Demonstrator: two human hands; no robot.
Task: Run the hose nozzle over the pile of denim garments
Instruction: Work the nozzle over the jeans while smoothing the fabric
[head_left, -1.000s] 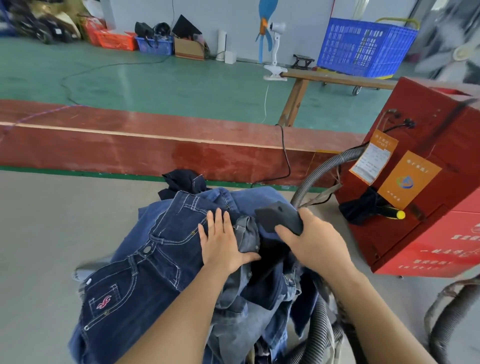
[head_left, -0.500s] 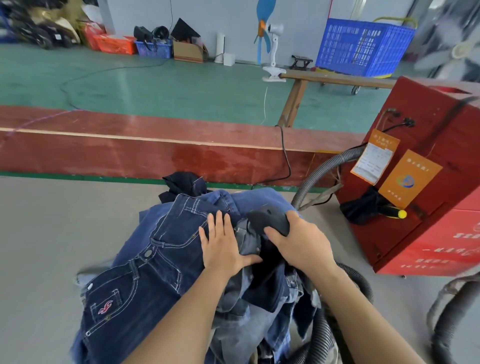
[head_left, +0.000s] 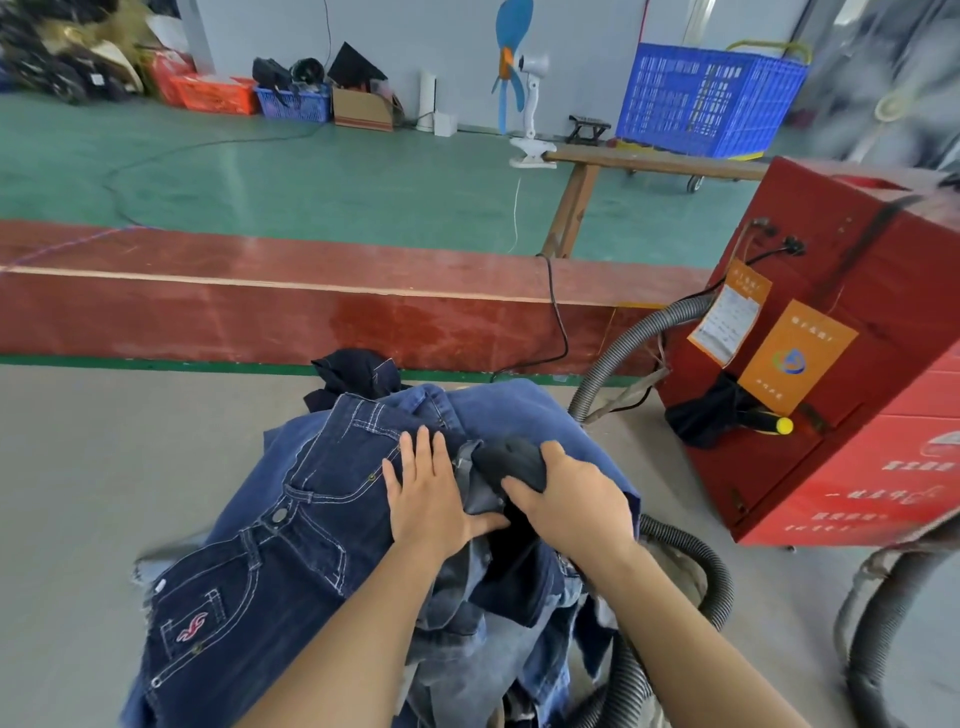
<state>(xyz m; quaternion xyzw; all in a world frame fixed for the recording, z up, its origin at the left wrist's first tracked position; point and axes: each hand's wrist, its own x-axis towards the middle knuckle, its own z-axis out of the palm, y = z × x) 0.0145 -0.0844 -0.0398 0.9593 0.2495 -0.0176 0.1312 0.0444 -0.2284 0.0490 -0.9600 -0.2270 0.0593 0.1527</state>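
The pile of denim garments (head_left: 363, 545) lies heaped on the grey surface (head_left: 93, 493) near the camera, with a dark pair of jeans (head_left: 249, 571) draped over its left side and lighter blue pieces at the far edge. Both forearms reach in from the near edge and meet on top of the heap.

The left hand (head_left: 431, 493) lies flat, palm down, on the dark jeans, its fingers straight and close together pointing away, its thumb stretched out to the right towards the other hand. It presses on the cloth and grips nothing.

The right hand (head_left: 576, 499) is just beside it, knuckles up, fingers curled round the black hose nozzle (head_left: 511, 462), which points to the far left and touches the denim at the top of the pile. The grey ribbed hose (head_left: 691, 561) curves out from under the right forearm at the pile's right side.

A second length of ribbed hose (head_left: 623, 353) rises to the red machine (head_left: 841, 364) standing on the right. A long red board (head_left: 260, 306) runs across the far side, with green floor (head_left: 311, 182) beyond.
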